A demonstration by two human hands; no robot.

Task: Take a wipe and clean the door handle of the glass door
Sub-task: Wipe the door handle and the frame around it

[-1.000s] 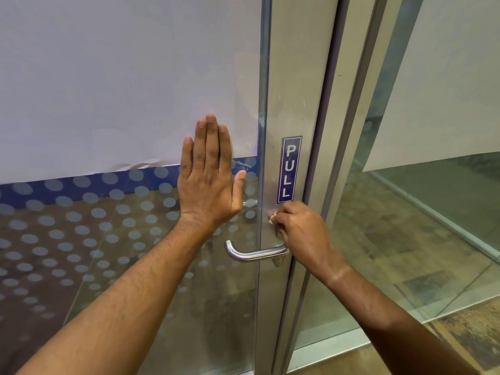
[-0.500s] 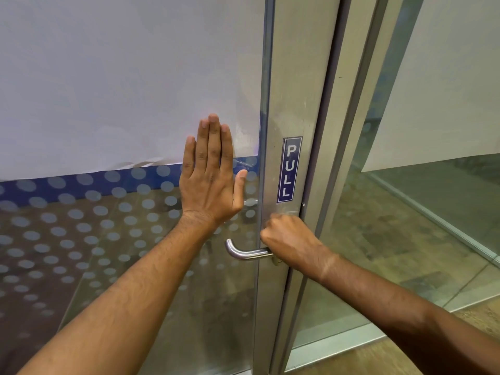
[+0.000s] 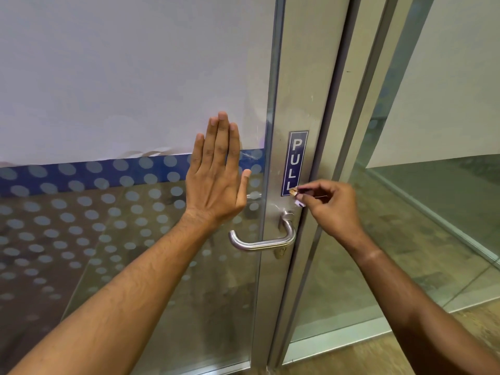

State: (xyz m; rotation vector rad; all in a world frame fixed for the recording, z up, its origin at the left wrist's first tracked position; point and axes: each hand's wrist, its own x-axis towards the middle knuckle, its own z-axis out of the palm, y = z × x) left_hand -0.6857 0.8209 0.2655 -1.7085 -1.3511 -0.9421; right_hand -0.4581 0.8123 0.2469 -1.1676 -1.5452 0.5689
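The steel lever door handle [image 3: 259, 243] sticks out from the metal stile of the glass door [image 3: 290, 77], below a blue PULL sign [image 3: 295, 158]. My left hand [image 3: 217, 182] lies flat and open on the glass pane, left of the handle. My right hand [image 3: 331, 205] hovers just above and right of the handle's base, fingers pinched on a small white wipe [image 3: 299, 203], of which only a scrap shows under my fingertips. The handle itself is bare and fully visible.
White paper [image 3: 121, 77] covers the upper glass, with a blue dotted band [image 3: 81, 177] below it. A second glass panel [image 3: 433, 185] stands to the right, with the door frame [image 3: 359, 131] between. Wooden floor [image 3: 351, 355] shows at the bottom right.
My right hand has lifted off the handle, up and to the right, uncovering the handle's base. The left hand has stayed flat on the glass.
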